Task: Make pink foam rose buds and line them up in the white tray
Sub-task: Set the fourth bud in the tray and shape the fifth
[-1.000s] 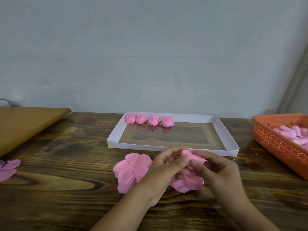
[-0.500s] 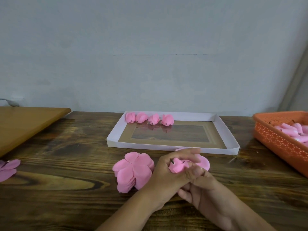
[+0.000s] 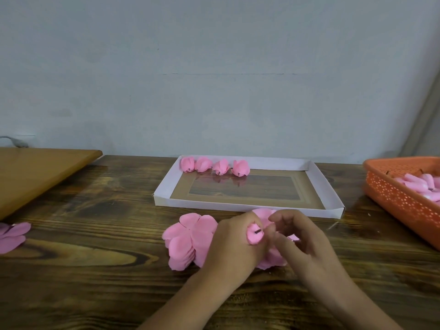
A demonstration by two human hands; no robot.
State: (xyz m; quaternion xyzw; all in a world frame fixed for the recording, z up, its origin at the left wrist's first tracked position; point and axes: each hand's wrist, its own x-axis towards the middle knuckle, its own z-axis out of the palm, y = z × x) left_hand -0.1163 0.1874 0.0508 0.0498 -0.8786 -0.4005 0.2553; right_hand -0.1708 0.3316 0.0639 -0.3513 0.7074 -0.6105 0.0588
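Observation:
My left hand point(image 3: 234, 244) is closed around a pink foam bud point(image 3: 254, 234) whose dark stem end points toward me. My right hand point(image 3: 302, 239) hovers just right of it, fingers curled and apart, holding nothing. Under both hands lie stacks of flat pink foam petals point(image 3: 190, 239), one to the left and one partly hidden beneath my hands. The white tray point(image 3: 247, 207) sits behind, with several finished rose buds point(image 3: 215, 166) lined along its far left edge.
An orange perforated basket point(image 3: 400, 196) with pink foam cores stands at the right. A wooden board point(image 3: 35, 172) lies at the left, with loose pink petals point(image 3: 13, 235) near the table's left edge. A grey wall rises behind.
The bud passed into my left hand alone. My right hand, first pinching it and then tucked under the left, has come up beside it with fingers loosened.

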